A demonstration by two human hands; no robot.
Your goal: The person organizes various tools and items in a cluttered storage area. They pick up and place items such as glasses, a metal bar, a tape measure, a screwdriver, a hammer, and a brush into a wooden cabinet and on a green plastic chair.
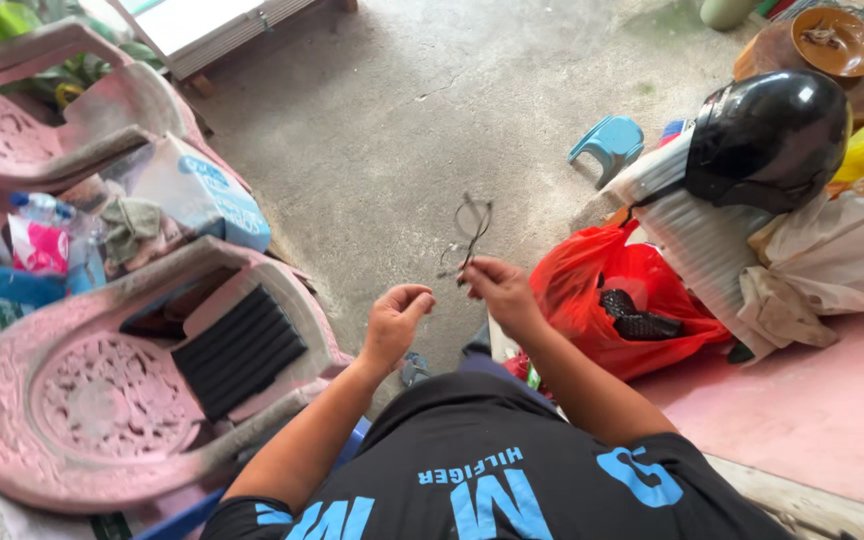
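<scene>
home yard | concrete floor (402,120) | pink plastic chairs (102,400) | helmet (767,135)

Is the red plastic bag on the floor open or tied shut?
Open. The red plastic bag gapes at the top, and a dark mesh-patterned item shows inside its mouth. No knot is visible.

Soft even daylight, faint shadows, wide-angle bending at edges.

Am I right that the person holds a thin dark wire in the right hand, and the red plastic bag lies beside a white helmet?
Not quite: the helmet is glossy black, not white, as the head view shows. The rest holds: the right hand pinches the thin dark wire, and the red plastic bag lies beside that helmet.
</scene>
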